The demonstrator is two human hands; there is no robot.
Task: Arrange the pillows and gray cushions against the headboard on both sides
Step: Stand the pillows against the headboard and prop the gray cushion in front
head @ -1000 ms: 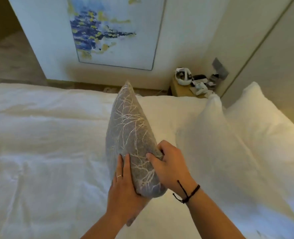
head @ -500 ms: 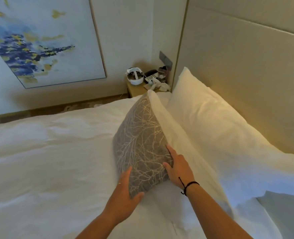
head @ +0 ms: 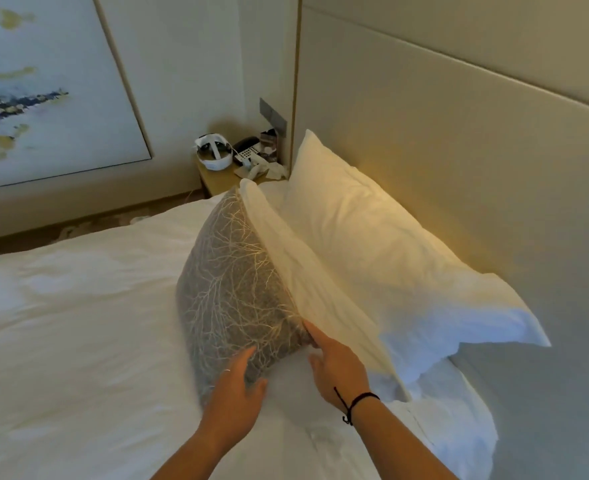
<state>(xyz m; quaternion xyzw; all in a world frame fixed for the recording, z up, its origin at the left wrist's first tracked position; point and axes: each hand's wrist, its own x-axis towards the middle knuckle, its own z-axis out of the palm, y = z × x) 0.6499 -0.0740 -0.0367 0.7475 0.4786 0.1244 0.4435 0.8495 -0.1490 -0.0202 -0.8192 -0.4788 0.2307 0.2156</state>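
A gray cushion [head: 230, 292] with a pale branch pattern stands on edge on the white bed, leaning against the front white pillow [head: 307, 285]. Behind that pillow a second white pillow [head: 372, 237] rests against the beige headboard [head: 459, 140]. My left hand [head: 237, 386] lies flat against the cushion's lower near corner, fingers spread. To the right, my right hand [head: 334, 365], with a black cord at the wrist, touches the cushion's lower right corner with its fingertips where it meets the front pillow. Neither hand grips anything.
White bedding [head: 78, 341] spreads to the left. A wooden nightstand [head: 220, 180] beyond the pillows carries a white headset, a phone and crumpled papers. A large painting [head: 44, 91] leans on the left wall. A gray sheet area [head: 545, 393] shows at right.
The cushion went from held upright in both hands to leaning against the front pillow. Both hands let go and now only touch its lower corners. The view turned toward the headboard.
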